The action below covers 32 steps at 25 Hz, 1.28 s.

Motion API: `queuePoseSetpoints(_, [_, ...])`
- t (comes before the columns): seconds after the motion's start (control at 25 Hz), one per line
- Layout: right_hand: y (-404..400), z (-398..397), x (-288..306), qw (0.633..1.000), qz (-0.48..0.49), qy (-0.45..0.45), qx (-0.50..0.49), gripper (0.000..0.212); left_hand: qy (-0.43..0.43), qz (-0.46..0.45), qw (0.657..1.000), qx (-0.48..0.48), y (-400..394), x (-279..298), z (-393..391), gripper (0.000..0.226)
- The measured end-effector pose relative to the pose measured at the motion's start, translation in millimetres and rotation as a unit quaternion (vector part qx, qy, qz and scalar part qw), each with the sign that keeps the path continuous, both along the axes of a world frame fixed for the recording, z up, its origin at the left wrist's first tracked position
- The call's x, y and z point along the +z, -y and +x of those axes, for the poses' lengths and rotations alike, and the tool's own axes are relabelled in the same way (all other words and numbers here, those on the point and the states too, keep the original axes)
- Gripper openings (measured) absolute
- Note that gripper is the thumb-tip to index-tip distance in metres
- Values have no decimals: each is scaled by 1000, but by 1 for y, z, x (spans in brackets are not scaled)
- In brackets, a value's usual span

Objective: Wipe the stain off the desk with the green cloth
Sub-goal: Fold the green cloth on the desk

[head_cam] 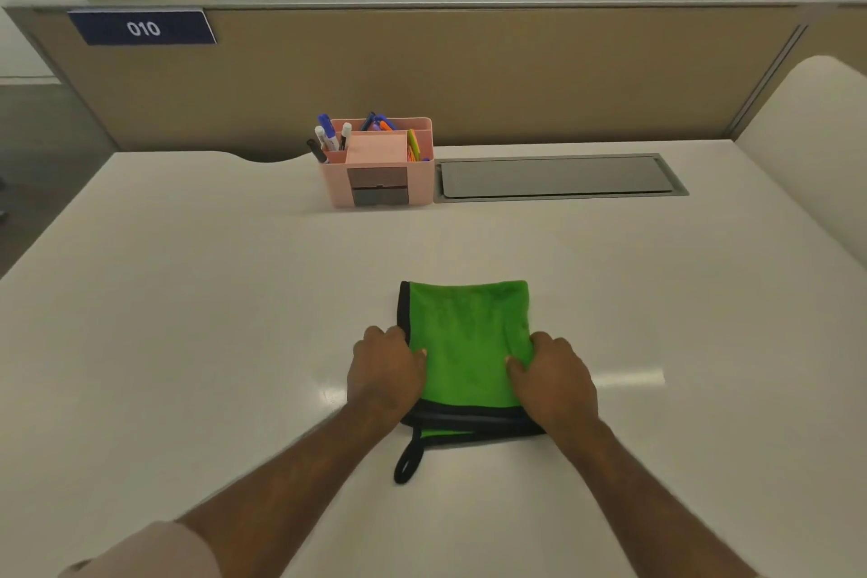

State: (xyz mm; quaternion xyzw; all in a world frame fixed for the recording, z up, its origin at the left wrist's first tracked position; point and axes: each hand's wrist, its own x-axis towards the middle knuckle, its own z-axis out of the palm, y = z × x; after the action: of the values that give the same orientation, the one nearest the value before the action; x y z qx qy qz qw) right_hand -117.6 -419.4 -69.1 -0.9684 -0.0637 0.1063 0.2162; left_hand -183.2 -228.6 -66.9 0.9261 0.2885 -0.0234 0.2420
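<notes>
A folded green cloth with black trim and a black hanging loop lies flat on the white desk, near its front middle. My left hand grips the cloth's left edge, fingers curled over the black trim. My right hand pinches the right edge, bunching the fabric a little. I see no stain on the bare desk; whatever lies under the cloth is hidden.
A pink organiser with pens and sticky notes stands at the back middle. To its right a grey cable hatch sits flush in the desk. A beige partition closes the far edge. A white divider rises on the right.
</notes>
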Motion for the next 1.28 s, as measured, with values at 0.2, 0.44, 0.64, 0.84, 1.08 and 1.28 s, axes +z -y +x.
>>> queuePoseSetpoints(0.2, [4,-7,-3,999,25,-3,30,21,-37,5,999,7,18,3,-3,42])
queuePoseSetpoints(0.44, [10,10,8,996,34,-57,57,17,-13,-64,997,43,27,4,8,20])
queuePoseSetpoints(0.64, [31,38,34,991,87,-83,54,26,39,-270,949,157,34,19,30,16])
queuePoseSetpoints(0.84, [75,92,68,981,186,-49,0,17,94,-315,936,124,58,58,93,14])
queuePoseSetpoints(1.08, [132,163,90,978,198,37,-47,18,170,-249,952,48,124,82,170,18])
queuePoseSetpoints(1.28, [183,226,85,975,188,81,-82,18,207,-176,962,-36,186,74,231,17])
